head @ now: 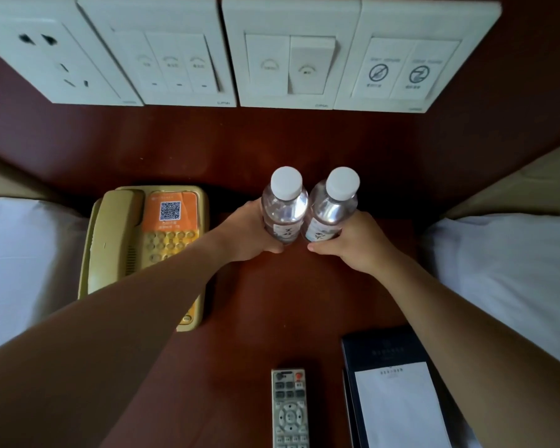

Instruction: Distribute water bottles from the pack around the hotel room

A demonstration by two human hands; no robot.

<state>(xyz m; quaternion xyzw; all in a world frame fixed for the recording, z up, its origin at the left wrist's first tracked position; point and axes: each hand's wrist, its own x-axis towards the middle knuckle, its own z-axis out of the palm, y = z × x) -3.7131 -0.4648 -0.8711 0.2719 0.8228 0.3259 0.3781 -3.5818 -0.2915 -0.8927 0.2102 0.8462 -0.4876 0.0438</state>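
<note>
Two clear water bottles with white caps stand upright side by side, touching, at the back of a dark red wooden nightstand [256,318]. My left hand [246,236] grips the left bottle [284,206] around its lower body. The right bottle [332,211] is held the same way by my right hand [353,244]. Both hands' fingers wrap behind the bottles and are partly hidden. The pack of bottles is not in view.
A beige telephone [143,240] with an orange QR sticker sits left of the bottles. A remote control [290,410] and a dark notepad holder with white paper [398,392] lie near the front. White pillows flank the nightstand; wall switches [291,69] and a socket [55,59] line the back panel.
</note>
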